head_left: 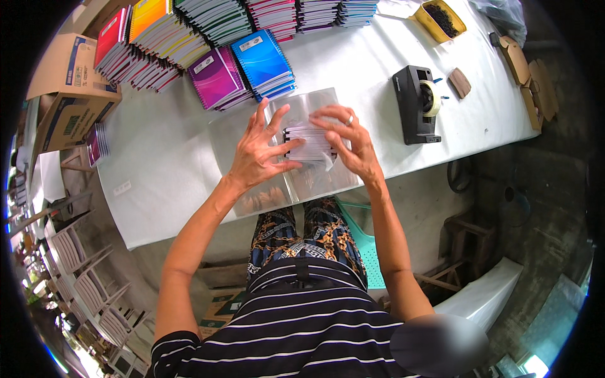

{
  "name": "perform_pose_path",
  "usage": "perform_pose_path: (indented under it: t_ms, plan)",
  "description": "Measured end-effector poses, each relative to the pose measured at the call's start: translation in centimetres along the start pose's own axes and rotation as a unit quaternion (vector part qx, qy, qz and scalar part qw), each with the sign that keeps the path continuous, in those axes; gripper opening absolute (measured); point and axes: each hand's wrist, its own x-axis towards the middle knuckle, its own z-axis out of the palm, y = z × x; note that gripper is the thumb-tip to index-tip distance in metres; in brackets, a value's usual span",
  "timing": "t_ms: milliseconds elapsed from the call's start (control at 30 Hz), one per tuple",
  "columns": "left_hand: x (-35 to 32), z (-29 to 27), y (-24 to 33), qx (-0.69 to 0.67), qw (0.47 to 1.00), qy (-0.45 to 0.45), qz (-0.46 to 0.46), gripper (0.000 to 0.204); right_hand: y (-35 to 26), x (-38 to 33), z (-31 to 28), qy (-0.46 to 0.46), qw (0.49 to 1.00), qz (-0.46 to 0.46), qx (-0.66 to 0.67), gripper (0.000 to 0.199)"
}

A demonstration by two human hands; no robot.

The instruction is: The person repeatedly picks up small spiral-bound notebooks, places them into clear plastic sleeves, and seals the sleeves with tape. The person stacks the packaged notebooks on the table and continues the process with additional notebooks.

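A small stack of white-edged notebooks (pixel 310 143) with dark binding at its sides lies in front of me on a clear plastic sheet (pixel 233 154). At the stack's left side is my left hand (pixel 259 150), its fingers spread and its thumb and a finger reaching over the near left edge. From the right comes my right hand (pixel 350 140), wearing a ring, with fingers apart and curved over the stack's far right side. A loose flap of film stands up by the stack's right end. Whether the right fingertips touch the film is unclear.
Piled spiral notebooks, with a blue one (pixel 261 60) and a purple one (pixel 216 74) nearest, fill the table's (pixel 151 189) far left. A black tape dispenser (pixel 413 104), a brown block (pixel 459 82) and a yellow container (pixel 440 22) are on the right. A cardboard box (pixel 69 113) stands left.
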Motion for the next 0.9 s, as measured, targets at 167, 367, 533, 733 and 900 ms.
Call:
perform_pose_path:
  t_ms: [167, 367, 533, 733, 900]
  plan:
    - [-1.0, 0.4, -0.2, -0.018, 1.000, 0.010, -0.020, 0.064, -0.9, -0.3, -2.4, 0.085, 0.988, -0.020, 0.124, 0.023]
    - [-1.1, 0.9, -0.7, -0.059, 0.998, 0.010, -0.010, 0.065, 3.0, -5.2, -0.4, 0.035, 0.996, 0.061, 0.060, 0.041]
    - [-0.8, 1.1, -0.4, -0.076, 0.997, 0.016, -0.021, 0.057, 2.3, -4.4, 1.9, 0.054, 0.998, 0.044, 0.005, 0.041]
    - [0.2, 0.5, 0.1, -0.044, 0.998, 0.021, -0.025, 0.042, 0.6, -2.8, 1.7, 0.054, 0.998, 0.035, -0.028, 0.023]
    - [2.0, -0.8, 0.5, -0.065, 0.996, -0.018, -0.053, 0.039, 0.6, -2.0, 1.6, 0.050, 0.996, 0.065, -0.042, 0.017]
